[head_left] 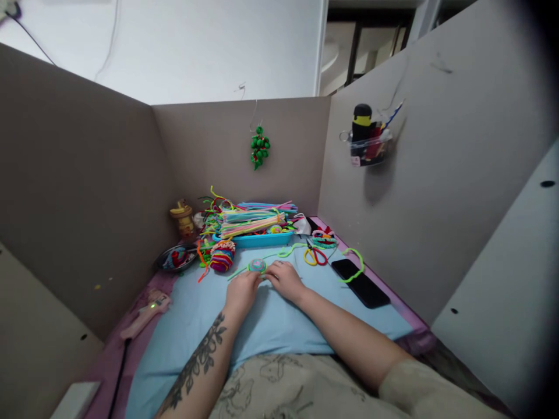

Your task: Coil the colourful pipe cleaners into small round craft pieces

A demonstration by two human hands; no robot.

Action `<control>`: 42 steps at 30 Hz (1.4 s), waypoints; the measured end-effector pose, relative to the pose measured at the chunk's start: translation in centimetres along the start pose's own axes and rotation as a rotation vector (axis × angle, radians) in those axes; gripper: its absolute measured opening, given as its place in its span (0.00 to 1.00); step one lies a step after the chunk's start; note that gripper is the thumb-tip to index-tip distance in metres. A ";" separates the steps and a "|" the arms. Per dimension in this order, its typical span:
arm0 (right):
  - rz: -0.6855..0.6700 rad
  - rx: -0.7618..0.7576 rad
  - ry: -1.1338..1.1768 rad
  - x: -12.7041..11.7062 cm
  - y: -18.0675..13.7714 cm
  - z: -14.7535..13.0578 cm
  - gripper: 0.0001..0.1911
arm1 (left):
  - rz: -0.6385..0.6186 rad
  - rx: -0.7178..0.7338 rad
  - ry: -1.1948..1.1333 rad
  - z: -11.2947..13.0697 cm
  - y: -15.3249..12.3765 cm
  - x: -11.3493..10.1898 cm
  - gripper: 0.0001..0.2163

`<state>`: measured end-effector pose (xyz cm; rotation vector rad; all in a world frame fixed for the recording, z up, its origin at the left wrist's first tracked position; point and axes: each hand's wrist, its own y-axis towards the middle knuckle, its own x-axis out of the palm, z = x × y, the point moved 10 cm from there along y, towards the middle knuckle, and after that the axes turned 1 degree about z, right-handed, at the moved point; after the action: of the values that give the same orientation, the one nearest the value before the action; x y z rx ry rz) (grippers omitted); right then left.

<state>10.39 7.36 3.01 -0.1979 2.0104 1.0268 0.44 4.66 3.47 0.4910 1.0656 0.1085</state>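
A small round coil of pipe cleaners (257,266), in pastel green, blue and pink, sits just beyond my fingertips over the middle of the blue cloth (196,326). My left hand (243,289) has its fingers closed at the coil's near edge. From the other side, my right hand (283,278) pinches the same edge, thumb and fingers close together. A pale green stem end sticks out to the left of the coil. Behind my right hand, a bright green pipe cleaner (286,251) trails off to the right.
At the back, a blue tray (262,240) carries bundles of pipe cleaners. Yellow-and-red scissors (315,255) and a black phone (360,283) lie on the right. A striped multicolour piece (222,256), a dark bowl (177,258) and a pink glue gun (146,314) are on the left. Panels surround the table.
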 end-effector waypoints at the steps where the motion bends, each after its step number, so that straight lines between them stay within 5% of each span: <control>1: -0.002 0.003 0.001 0.0 0.1 0.2 0.04 | 0.017 -0.032 -0.038 -0.6 0.0 0.0 0.09; 8: 0.040 0.191 -0.031 -1.8 0.5 6.2 0.04 | 0.127 -0.133 -0.299 -3.7 0.0 -1.2 0.04; 14: 0.113 0.313 0.019 -3.3 0.1 9.7 0.04 | 0.052 0.018 -0.370 -1.9 0.0 -0.6 0.10; 20: 0.139 0.290 0.179 -3.0 0.4 8.6 0.06 | 0.332 -0.059 -0.208 -4.2 1.5 -7.5 0.10; 25: 0.199 0.297 0.301 -3.4 0.5 7.9 0.07 | 0.437 -0.091 0.069 -7.5 8.0 -13.7 0.11; 29: 0.225 0.296 0.366 -3.8 0.7 6.9 0.07 | 0.160 -0.271 0.226 -12.5 14.3 -11.6 0.12; 32: 0.211 0.288 0.383 -3.7 0.8 6.1 0.06 | 0.091 -0.289 0.274 -14.3 16.9 -9.9 0.12; 42: 0.162 0.246 0.389 -3.6 1.0 4.9 0.05 | 0.054 -0.299 0.320 -15.0 18.6 -7.6 0.10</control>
<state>15.17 10.76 4.80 -0.1087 2.5203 0.8766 -13.45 23.78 11.93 0.2345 1.3221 0.3991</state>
